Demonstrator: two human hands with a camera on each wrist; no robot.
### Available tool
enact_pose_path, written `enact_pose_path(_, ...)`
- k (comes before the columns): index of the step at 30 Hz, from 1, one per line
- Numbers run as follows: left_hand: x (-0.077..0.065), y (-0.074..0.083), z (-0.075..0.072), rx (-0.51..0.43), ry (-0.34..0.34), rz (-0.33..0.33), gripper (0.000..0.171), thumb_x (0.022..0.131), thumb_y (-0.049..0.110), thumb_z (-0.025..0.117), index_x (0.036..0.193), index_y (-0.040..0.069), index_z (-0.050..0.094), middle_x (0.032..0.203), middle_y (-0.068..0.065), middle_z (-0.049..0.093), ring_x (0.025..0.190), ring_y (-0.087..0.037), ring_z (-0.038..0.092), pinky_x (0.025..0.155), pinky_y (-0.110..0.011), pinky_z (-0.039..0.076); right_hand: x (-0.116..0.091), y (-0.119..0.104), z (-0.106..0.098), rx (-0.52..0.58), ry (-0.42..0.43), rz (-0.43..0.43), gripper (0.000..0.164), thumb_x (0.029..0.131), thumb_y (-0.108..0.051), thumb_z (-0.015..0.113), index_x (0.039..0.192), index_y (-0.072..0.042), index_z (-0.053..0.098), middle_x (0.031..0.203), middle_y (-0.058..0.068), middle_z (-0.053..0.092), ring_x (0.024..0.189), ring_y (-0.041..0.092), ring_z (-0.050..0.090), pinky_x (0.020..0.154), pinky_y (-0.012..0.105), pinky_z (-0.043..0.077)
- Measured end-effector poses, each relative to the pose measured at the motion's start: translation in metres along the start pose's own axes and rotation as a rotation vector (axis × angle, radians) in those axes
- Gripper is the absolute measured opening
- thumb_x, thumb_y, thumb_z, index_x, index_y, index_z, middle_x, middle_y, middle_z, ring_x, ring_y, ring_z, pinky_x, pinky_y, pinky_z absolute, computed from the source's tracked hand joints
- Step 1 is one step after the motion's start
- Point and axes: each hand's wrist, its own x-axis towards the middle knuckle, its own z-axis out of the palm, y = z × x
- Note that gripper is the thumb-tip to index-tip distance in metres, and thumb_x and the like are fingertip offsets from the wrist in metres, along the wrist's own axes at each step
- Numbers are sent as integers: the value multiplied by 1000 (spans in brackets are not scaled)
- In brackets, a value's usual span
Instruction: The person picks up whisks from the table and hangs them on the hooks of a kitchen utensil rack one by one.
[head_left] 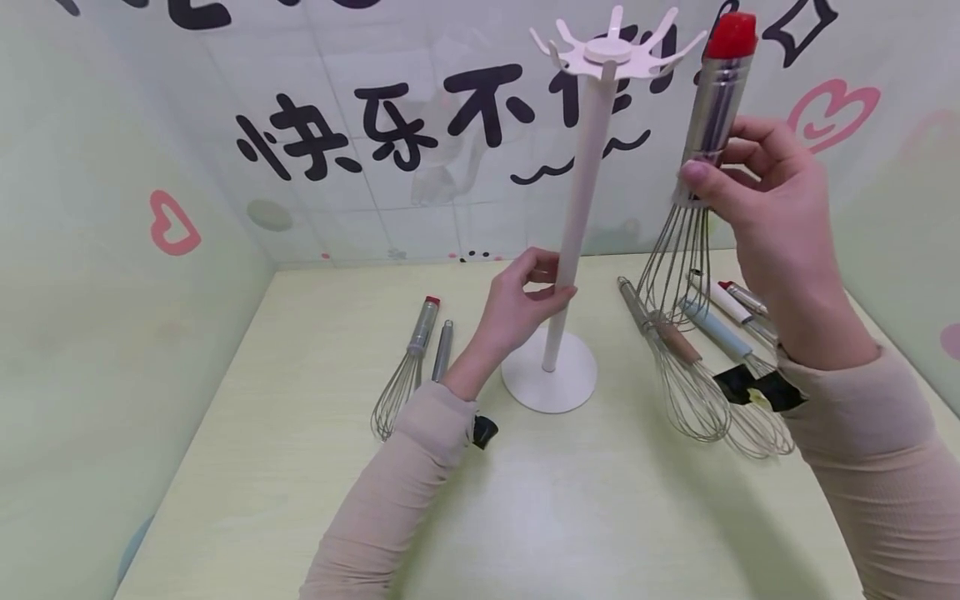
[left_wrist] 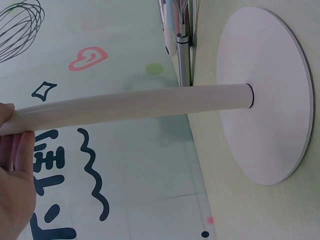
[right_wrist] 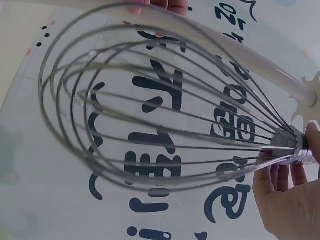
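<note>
A white stand (head_left: pixel 581 192) rises from a round base (head_left: pixel 555 392) on the table, with a ring of curved hooks (head_left: pixel 613 52) at its top. My left hand (head_left: pixel 517 304) grips its pole low down, thumb in front and fingers behind. To the right of the pole, my right hand (head_left: pixel 783 196) holds a whisk (head_left: pixel 712 112) by the lower end of its metal handle. The whisk is nearly upright, its red cap near hook height and its wires hanging down. In the right wrist view the wire loops spread from the collar (right_wrist: pixel 292 146), apart from the pole (right_wrist: pixel 240 47).
Several whisks lie at the table's right, among them one with a blue handle (head_left: pixel 716 327) and one with a brown handle (head_left: pixel 681 343). At the left lie a red-tipped whisk (head_left: pixel 423 327) and a grey handle (head_left: pixel 443 350), partly behind my sleeve. A printed wall (head_left: pixel 345 217) stands behind.
</note>
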Motion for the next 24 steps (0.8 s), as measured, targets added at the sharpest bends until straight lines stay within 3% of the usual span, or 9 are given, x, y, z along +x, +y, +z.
enact_pose_path(7, 0, -1, 0, 0, -3, 4, 32, 86, 1, 68, 116, 0, 57, 111, -18, 63, 102, -28, 64, 87, -19, 59, 0, -6, 1, -14, 21, -63, 34, 75, 9, 74, 106, 0, 65, 97, 10, 58, 86, 20, 67, 79, 19, 60)
enact_pose_path(24, 0, -3, 0, 0, -5, 12, 31, 86, 2, 68, 115, 0, 57, 111, -18, 63, 102, -28, 64, 87, -19, 59, 3, -12, -5, -54, 34, -75, 34, 73, 13, 73, 104, 0, 67, 94, 9, 63, 81, 18, 61, 76, 17, 59)
